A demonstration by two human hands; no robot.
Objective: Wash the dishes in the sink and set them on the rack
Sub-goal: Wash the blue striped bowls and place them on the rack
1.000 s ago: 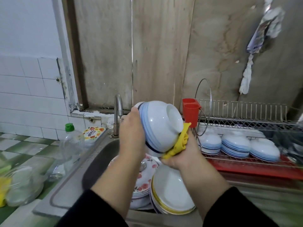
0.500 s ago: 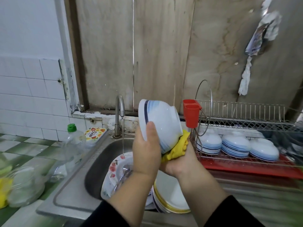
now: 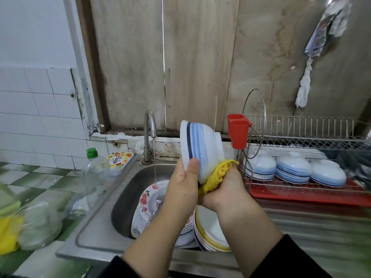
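Plates (image 3: 210,229) fill sink (image 3: 128,189); bowls (image 3: 292,170) fill rack (image 3: 305,141).

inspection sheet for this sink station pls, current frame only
Surface: steel sink; tap running.
Job's things: striped bowl held on edge; yellow cloth against it; plates in the sink; three upturned bowls on the rack.
Clutter: soap bottle, red cup.
Grippers: left hand grips the bowl; right hand grips the cloth.
Cables: nothing seen.
Surroundings: tiled wall, wood panels.
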